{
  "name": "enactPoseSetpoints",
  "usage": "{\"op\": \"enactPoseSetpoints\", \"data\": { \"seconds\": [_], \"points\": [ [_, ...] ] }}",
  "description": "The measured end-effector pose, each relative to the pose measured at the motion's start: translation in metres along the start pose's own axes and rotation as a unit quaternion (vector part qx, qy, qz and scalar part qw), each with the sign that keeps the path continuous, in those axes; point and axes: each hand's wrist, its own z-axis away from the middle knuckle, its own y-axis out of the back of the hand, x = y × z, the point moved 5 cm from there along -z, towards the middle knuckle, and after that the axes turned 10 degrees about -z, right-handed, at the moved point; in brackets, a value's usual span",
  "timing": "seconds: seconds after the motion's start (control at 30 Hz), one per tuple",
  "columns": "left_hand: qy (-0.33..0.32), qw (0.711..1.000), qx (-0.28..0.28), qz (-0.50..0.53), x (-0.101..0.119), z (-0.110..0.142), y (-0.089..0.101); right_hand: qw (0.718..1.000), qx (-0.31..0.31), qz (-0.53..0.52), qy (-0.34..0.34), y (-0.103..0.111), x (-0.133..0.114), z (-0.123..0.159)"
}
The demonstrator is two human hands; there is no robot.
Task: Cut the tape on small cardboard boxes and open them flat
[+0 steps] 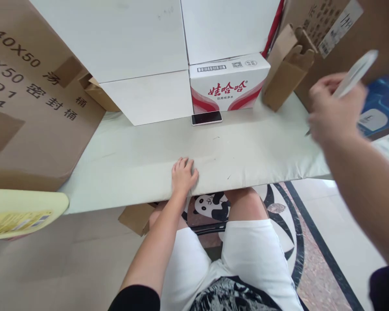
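White pen-like tool [356, 73] is well R of the red-and-white carton [228, 88], held slanted: thick white end up & outward, thin dark tip down toward the carton's side. Exact type unclear, b/c blur. R hand [339, 108] has fingers closed round it; can't tell if the tip touches the tabletop. L hand [184, 176] is well apart from R, in front of the carton & a bit L, palm down nr the table's front edge, fingers loosely spread, nothing visible in it.

Step in hand, as I judge it: tool gripped in R, L just resting. Next move prob calls for a steady R grip & care w/ the tip; L looks free to help.

Phone [206, 118] lies flat at the carton's foot, front-L; can't tell if touching. Small brown box [275, 93], flaps up, is just R of the carton; big brown box [371, 30] w/ label is farther R, behind R hand. White boxes [149, 99] stand L of & behind the carton. Far L: large printed box [35, 112], w/ yellow bottle [26, 211] nearer the wearer. Pale-covered table [132, 164] runs under the carton.
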Motion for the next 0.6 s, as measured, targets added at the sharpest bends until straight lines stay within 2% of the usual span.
{"op": "enactPoseSetpoints", "data": {
  "seconds": [0.03,0.07,0.13,0.2,0.33,0.4,0.5,0.6],
  "points": [
    [0.000,1.000,0.000,0.002,0.000,0.000,0.000,0.999,0.031,-0.014,-0.028,-0.007,0.013,0.028],
    [-0.001,1.000,0.000,0.005,0.000,0.000,0.000,0.998,0.034,-0.025,-0.056,-0.016,0.027,0.056],
    [-0.001,1.000,0.001,0.012,0.001,0.001,0.000,0.991,-0.007,-0.056,-0.124,-0.044,0.059,0.102],
    [0.000,1.000,0.006,0.018,0.003,0.002,0.001,0.981,-0.047,-0.091,-0.165,-0.078,0.088,0.129],
    [0.004,0.999,0.028,0.031,0.004,0.004,-0.002,0.965,-0.101,-0.135,-0.199,-0.150,0.132,0.143],
    [0.008,0.998,0.041,0.045,-0.004,0.005,-0.004,0.962,-0.114,-0.131,-0.210,-0.174,0.150,0.145],
    [0.023,0.995,0.063,0.069,-0.035,0.002,0.004,0.964,-0.127,-0.103,-0.210,-0.186,0.172,0.148],
    [0.067,0.990,0.107,0.064,-0.093,-0.022,0.040,0.973,-0.144,-0.052,-0.175,-0.182,0.181,0.150]
  ]
}}
